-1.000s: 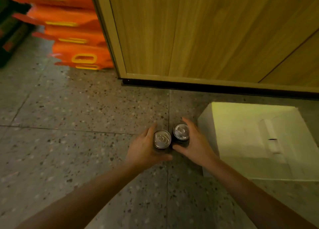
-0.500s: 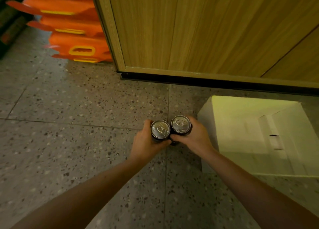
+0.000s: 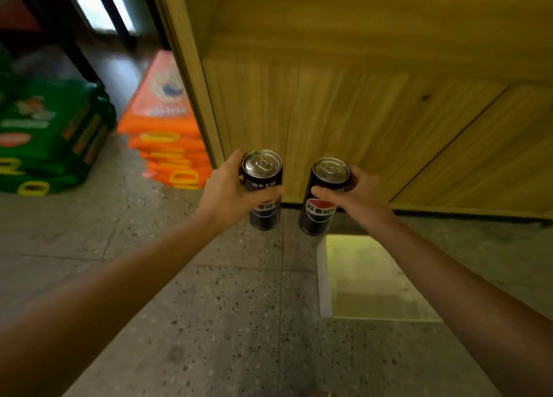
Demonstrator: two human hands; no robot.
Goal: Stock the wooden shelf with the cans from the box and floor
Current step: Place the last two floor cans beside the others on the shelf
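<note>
Two black cans up off the floor, one per hand: left hand (image 3: 230,191) wrapped round left can (image 3: 263,187), right hand (image 3: 356,199) round right can (image 3: 324,196), both upright, slightly apart, in front of wooden shelf (image 3: 344,121). Box (image 3: 323,277) below on floor. Carry step; next needs raising both to shelf board & setting down upright

A single head-worn camera looks forward and down, close over the floor (image 3: 209,307) before the wooden shelf (image 3: 359,112).

Pepsi globe logo on right can (image 3: 321,199), Chinese lettering possibly 百事可乐
</note>
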